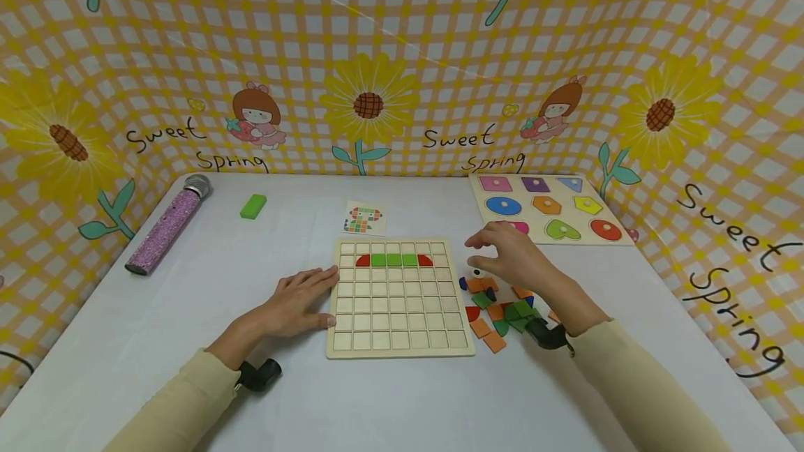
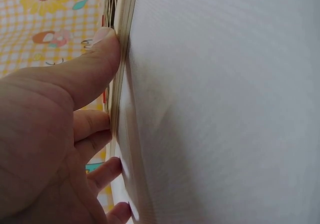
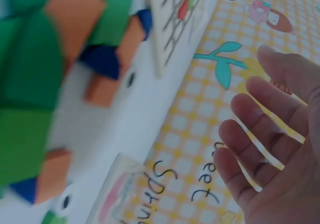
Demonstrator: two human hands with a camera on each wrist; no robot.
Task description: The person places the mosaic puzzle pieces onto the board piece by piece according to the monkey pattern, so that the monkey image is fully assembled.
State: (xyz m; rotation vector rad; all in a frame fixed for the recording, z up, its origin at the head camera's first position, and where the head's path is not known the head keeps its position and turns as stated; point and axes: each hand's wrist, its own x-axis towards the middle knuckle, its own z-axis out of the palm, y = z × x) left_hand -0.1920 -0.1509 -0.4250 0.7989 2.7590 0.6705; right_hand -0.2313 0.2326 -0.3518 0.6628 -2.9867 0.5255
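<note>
A wooden grid board [image 1: 398,298] lies in the middle of the table. In its second row from the top are three green squares [image 1: 393,260] between two red quarter-round pieces [image 1: 363,261]. My left hand [image 1: 290,303] rests at the board's left edge, fingers extended; the left wrist view shows the thumb and fingertips right at the edge [image 2: 117,84]. Off the board's right side, my right hand [image 1: 511,257] hovers over loose pieces, fingers relaxed and nothing between them. Those are orange, green, blue and red pieces [image 1: 494,342], with a white piece with a black dot [image 1: 477,273].
A small pattern card [image 1: 364,219] lies behind the board. At the back right is a shape puzzle board [image 1: 603,239], partly covered by my right hand. A pink glitter microphone [image 1: 166,229] and a green block [image 1: 253,206] lie to the left.
</note>
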